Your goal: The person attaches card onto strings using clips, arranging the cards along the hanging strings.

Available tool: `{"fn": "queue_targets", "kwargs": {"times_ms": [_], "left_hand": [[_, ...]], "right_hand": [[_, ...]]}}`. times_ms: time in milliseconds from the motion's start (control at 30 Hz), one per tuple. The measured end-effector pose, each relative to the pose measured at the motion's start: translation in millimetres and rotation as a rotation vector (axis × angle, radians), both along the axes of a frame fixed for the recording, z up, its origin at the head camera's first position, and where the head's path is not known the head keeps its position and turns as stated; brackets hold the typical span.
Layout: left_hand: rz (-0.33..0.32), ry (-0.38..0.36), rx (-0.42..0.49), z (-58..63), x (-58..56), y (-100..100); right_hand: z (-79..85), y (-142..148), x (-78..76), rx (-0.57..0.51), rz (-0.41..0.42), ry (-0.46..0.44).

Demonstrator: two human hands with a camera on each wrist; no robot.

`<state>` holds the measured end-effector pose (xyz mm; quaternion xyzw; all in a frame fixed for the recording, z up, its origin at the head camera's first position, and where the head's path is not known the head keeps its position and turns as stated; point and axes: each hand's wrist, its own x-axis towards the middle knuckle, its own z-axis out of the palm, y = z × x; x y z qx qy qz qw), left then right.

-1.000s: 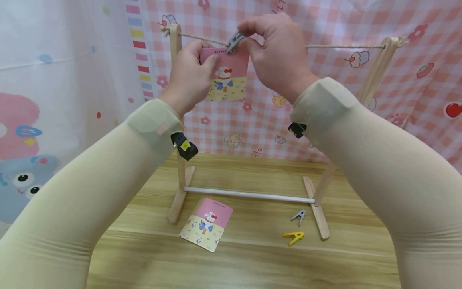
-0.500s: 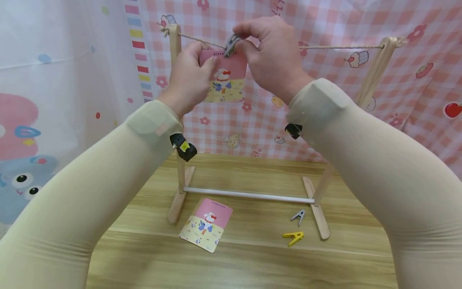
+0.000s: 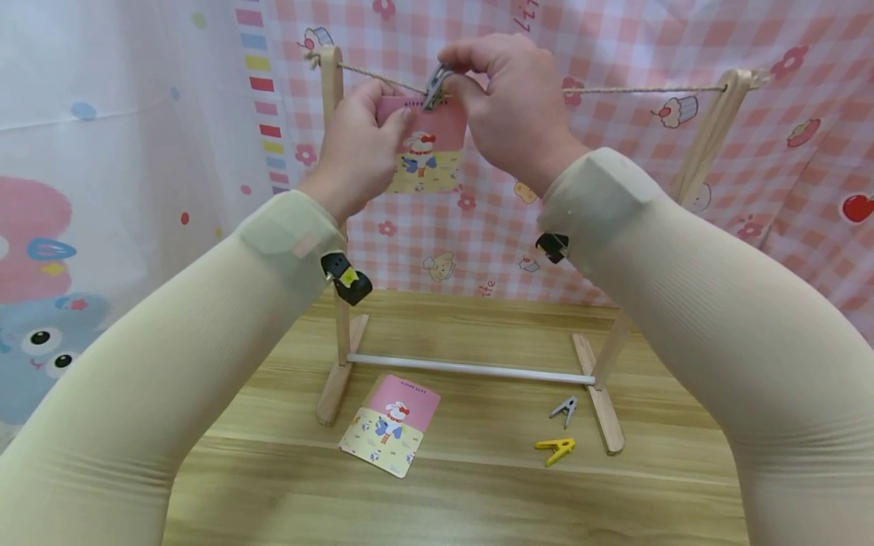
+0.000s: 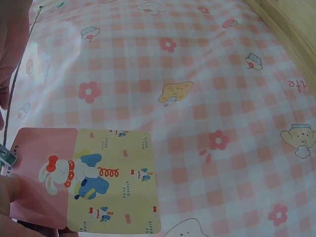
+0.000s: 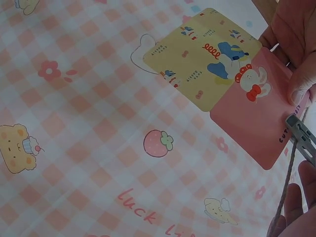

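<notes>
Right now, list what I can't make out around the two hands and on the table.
Head view: the right hand covers a stretch of thin twisted beige rope.
Head view: some fingers of the left hand are hidden behind the raised pink-and-yellow rectangular card.
Both wrist views: picture edges cut off the handle ends of the narrow grey clip.
Head view: fine print on the flat-lying pink-and-yellow card is too small to read.

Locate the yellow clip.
In the head view, the yellow clip lies on the table right of centre, below the loose grey clip, beside the stand's right foot.
</notes>
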<state>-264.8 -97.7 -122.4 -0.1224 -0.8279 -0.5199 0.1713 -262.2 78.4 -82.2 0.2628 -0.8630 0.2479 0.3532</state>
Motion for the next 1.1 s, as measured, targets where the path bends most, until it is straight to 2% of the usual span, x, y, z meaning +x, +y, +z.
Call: {"fn": "queue_targets", "kwargs": {"times_ms": [667, 1100], "left_hand": [[-0.021, 0.015, -0.009, 0.1, -0.3, -0.9], [-0.019, 0.015, -0.015, -1.6, -0.7, -1.9]], "right_hand": [[0.2, -6.8, 2.9, 0.003, -0.024, -0.081], [-1.1, -6.2, 2.8, 0.013, -0.015, -0.079]]}}
